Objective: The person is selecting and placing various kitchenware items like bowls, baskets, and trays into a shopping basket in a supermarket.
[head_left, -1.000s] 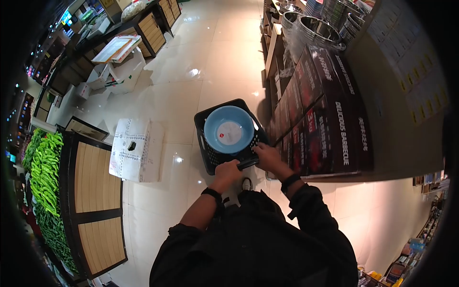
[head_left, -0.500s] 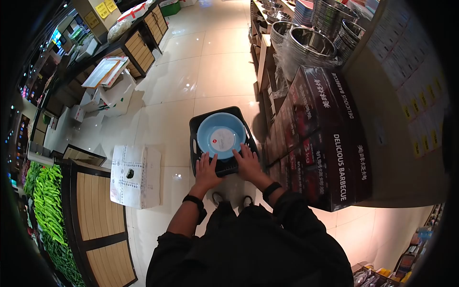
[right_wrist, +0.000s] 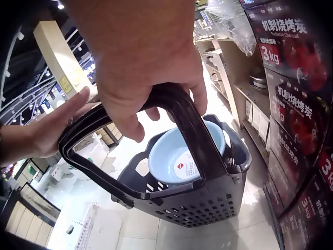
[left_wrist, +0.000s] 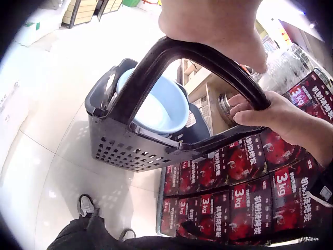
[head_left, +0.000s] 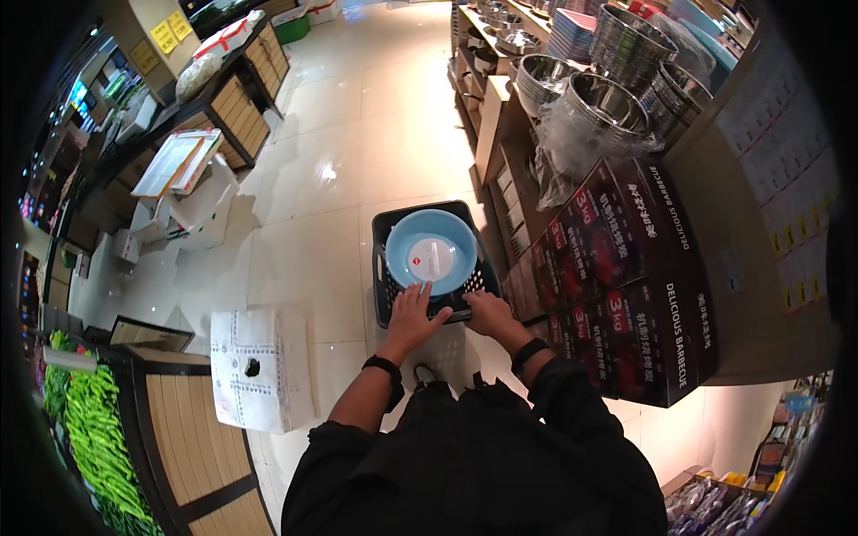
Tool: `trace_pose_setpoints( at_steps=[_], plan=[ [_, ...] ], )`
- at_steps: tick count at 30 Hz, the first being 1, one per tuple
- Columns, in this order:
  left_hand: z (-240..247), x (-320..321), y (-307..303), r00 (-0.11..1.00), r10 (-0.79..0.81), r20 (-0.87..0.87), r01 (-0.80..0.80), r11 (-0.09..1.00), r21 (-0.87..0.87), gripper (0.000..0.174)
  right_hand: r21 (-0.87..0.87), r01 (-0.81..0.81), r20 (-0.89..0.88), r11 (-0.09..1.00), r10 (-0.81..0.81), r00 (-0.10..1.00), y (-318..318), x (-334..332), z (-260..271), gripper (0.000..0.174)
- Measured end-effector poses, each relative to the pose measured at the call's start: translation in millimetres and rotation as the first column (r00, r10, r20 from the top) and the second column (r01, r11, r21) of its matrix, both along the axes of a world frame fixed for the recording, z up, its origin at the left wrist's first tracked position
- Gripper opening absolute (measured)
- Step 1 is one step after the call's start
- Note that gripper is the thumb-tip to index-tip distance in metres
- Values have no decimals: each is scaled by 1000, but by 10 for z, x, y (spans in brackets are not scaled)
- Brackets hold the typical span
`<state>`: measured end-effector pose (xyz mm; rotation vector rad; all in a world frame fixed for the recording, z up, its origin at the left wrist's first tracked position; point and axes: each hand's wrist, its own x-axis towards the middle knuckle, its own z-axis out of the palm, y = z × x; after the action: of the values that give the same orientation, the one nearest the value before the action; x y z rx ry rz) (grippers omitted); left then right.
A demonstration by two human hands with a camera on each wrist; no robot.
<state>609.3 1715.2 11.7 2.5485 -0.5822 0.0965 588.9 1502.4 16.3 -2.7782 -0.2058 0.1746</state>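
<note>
A light blue plastic basin [head_left: 431, 255] with a round white label sits inside a black shopping basket [right_wrist: 208, 205] with perforated walls. The basket's thick handle [left_wrist: 151, 73] is raised toward me. My right hand [head_left: 492, 317] grips the handle at its right corner, fingers curled round the bar in the right wrist view. My left hand [head_left: 411, 323] lies at the handle's left side, its fingers fairly straight; in the right wrist view they rest along the bar without curling round it. Both wrists wear dark bands.
Stacked dark charcoal boxes [head_left: 617, 286] stand close on the right, below steel bowls [head_left: 608, 103] on shelving. To the left are a white foam box [head_left: 255, 371] on the tiled floor [head_left: 331, 241] and a wood-panelled stand with green peppers [head_left: 94, 420].
Both hands gripped the handle, then spread their fingers. Now the right hand grips it again while the left fingers stay straight. The boxes and foam box have shifted lower in the head view.
</note>
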Motion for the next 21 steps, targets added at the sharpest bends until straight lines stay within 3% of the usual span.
trace_pose_setpoints(
  at_steps=[1,3,4,5,6,10,18,21],
  plan=[
    [40,83,11,1000,-20,4,20,1000,-7,84,-4,31,-45,1000,-31,998,5,53,5,52],
    [205,260,37,938,-68,-340,47,997,-68,80,-5,73,-56,997,-73,996,48,150,1,50],
    [214,290,24,946,-14,-322,-3,999,-51,76,4,89,-75,996,-88,993,53,194,-6,49],
    [227,361,23,903,9,-429,-18,1000,-16,74,7,87,-101,996,-86,991,55,241,-17,48],
    [220,429,27,912,39,-408,-20,998,51,70,13,85,-124,996,-83,989,67,307,-12,47],
    [275,659,9,914,30,-405,-9,999,53,61,-9,100,-171,995,-100,980,129,481,204,46],
    [330,1122,-34,915,81,-395,-33,991,127,52,60,69,-24,996,-67,997,107,871,68,42],
    [346,1334,-97,913,99,-397,-23,981,193,52,52,75,-43,996,-72,996,57,1040,70,44]
  ],
)
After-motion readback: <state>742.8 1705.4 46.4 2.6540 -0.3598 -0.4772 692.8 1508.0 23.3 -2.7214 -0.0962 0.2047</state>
